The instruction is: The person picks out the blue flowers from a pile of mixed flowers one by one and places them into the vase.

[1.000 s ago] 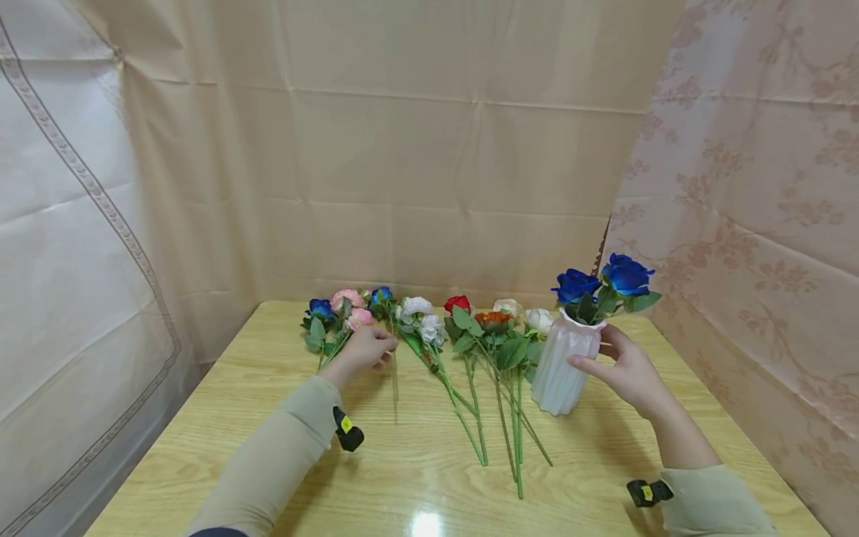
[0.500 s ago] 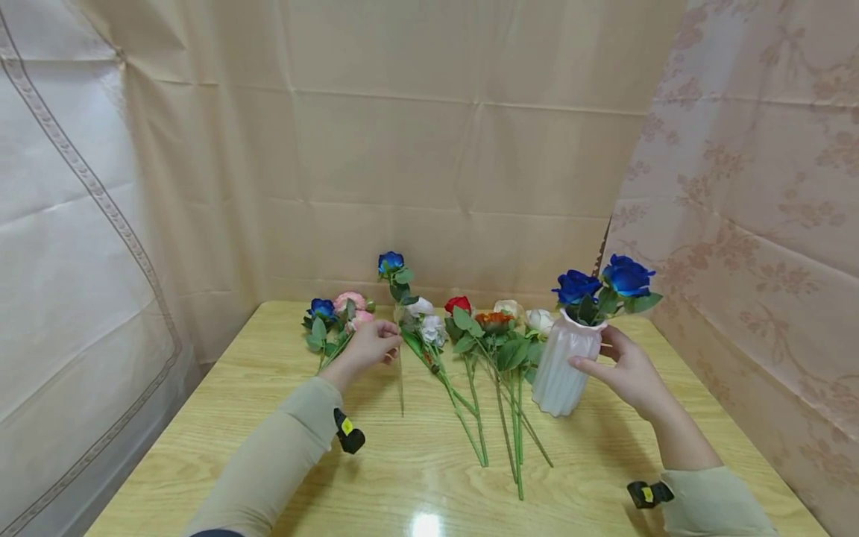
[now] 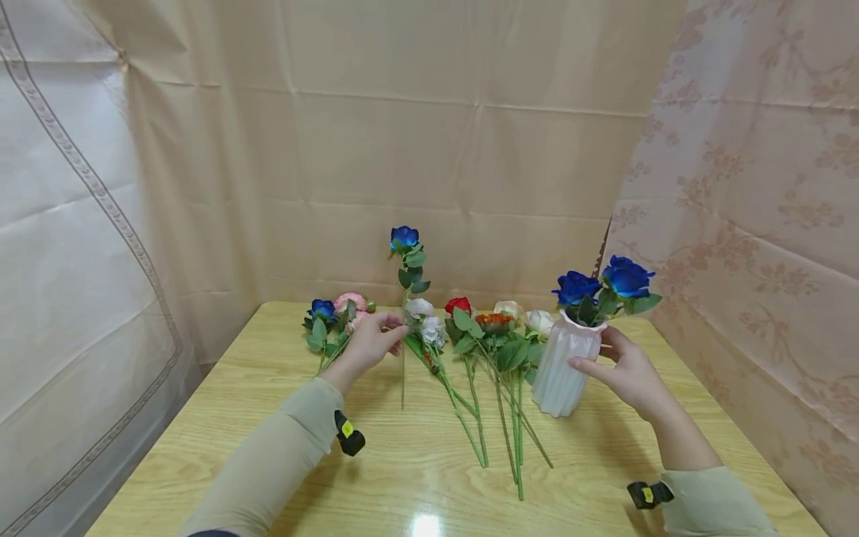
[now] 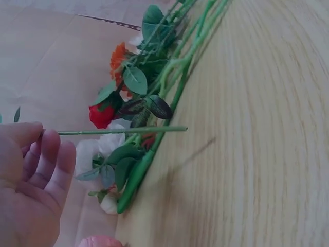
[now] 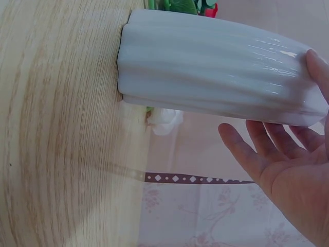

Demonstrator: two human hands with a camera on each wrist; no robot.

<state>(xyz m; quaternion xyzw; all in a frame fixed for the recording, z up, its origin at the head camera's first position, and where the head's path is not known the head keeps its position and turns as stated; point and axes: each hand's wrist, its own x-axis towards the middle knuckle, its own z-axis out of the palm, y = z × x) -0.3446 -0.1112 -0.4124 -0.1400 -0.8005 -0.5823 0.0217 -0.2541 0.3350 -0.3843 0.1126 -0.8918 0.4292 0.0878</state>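
A blue rose (image 3: 404, 238) stands upright in my left hand (image 3: 371, 344), its thin green stem (image 4: 123, 131) pinched between thumb and finger. The stem's lower end shows clear of the tabletop in the left wrist view, with a shadow beside it. My right hand (image 3: 627, 369) holds the white ribbed vase (image 3: 567, 365) near its neck, thumb on one side and fingers on the other, as the right wrist view also shows. Two blue roses (image 3: 627, 276) rise from the vase mouth, leaning right. The vase base sits on the table.
Left of the raised stem lie another blue rose (image 3: 322, 309) and pink flowers (image 3: 350, 301). White flowers (image 3: 432, 330), a red rose (image 3: 458, 304), an orange flower (image 3: 494, 321) and pale roses (image 3: 539, 321) lie across the wooden table (image 3: 416, 492), stems toward me. A beige cloth (image 3: 429, 164) hangs behind.
My left hand has raised the blue rose from among the lying flowers, bringing it upright and slightly to the right. The right hand and the vase have stayed in place.
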